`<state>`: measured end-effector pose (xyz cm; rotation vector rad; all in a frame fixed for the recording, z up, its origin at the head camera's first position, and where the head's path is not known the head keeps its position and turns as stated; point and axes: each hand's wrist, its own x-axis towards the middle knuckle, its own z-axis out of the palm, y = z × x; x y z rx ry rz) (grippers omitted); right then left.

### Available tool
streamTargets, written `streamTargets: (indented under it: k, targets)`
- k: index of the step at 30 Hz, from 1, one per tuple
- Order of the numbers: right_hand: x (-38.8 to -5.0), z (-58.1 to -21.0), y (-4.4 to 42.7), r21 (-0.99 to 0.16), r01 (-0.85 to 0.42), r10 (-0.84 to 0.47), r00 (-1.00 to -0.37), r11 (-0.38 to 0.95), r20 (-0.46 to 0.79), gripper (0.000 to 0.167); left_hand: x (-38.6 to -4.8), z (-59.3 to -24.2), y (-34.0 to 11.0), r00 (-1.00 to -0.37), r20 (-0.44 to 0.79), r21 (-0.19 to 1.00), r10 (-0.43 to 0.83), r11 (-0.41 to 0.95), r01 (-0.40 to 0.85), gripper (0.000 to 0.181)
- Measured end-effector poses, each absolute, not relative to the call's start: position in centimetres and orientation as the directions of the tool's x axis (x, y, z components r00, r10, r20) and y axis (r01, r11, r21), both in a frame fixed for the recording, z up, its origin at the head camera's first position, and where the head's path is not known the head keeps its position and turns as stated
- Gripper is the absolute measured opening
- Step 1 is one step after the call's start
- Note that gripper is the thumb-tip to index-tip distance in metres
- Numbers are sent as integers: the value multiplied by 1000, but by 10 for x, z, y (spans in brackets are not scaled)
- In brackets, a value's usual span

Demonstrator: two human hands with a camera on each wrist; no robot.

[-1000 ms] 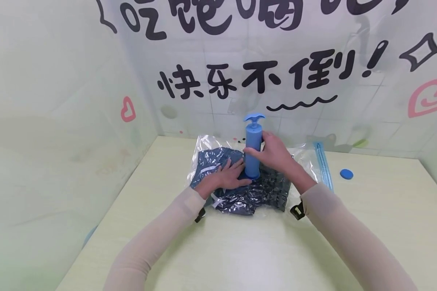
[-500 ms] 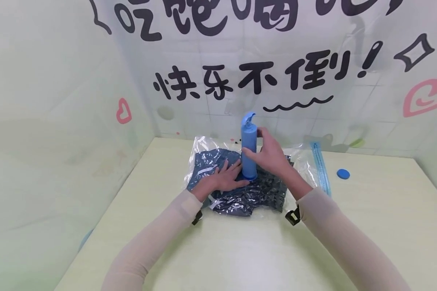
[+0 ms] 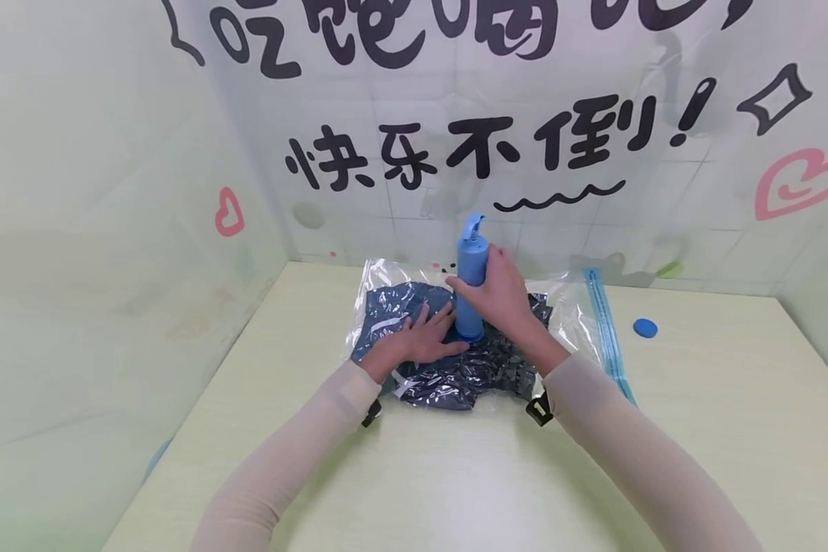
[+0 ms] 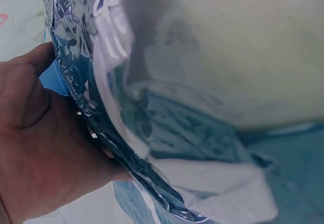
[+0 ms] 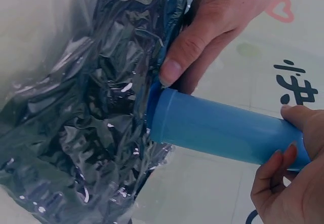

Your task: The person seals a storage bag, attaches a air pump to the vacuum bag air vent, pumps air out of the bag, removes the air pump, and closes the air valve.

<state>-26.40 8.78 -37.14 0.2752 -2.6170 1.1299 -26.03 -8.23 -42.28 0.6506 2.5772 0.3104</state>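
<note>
Well, pump (upright) on bag

Pump: smooth plastic I'm gripping, satin sheen down the barrel!
Bag: clear plastic film, crinkled, throwing glossy glints at me!
Packed fabric: rumpled cloth under that shiny film.
My sleeves: matt cloth, lightly creased.
Tabletop: smooth, softly shiny.
Disc: smooth plastic.

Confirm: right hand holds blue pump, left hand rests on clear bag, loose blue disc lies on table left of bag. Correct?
Wrong side: the head view shows the blue disc on the table to the right of the clear bag. The rest holds.
</note>
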Motion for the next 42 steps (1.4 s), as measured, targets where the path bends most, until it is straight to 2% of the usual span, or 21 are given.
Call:
streamTargets:
  k: [9,19,23,30,36,42]
  targets:
    - [-260,-364,98,-714,-293,-131,-953,636,275,64,-261,-425,-83,-779,-379,325,499,860,393,81]
    - [-265,-360,108,-802,-337,-284,-934,493,218,64,-262,-426,-83,-774,-388,334,501,859,389,81]
    - [-264,-365,101,-791,-319,-245,-944,522,219,68,-263,-426,-83,-771,-398,322,497,863,390,81]
    - [-262,-379,85,-738,-233,-70,-967,633,245,84,-263,-427,-83,-771,-398,312,497,864,396,80]
    - [-261,-384,86,-690,-201,-14,-964,695,267,77,-263,-427,-84,-769,-399,324,499,861,391,80]
    - [-258,-379,88,-619,-202,-45,-965,759,260,76,-262,-426,-84,-771,-396,325,499,861,391,80]
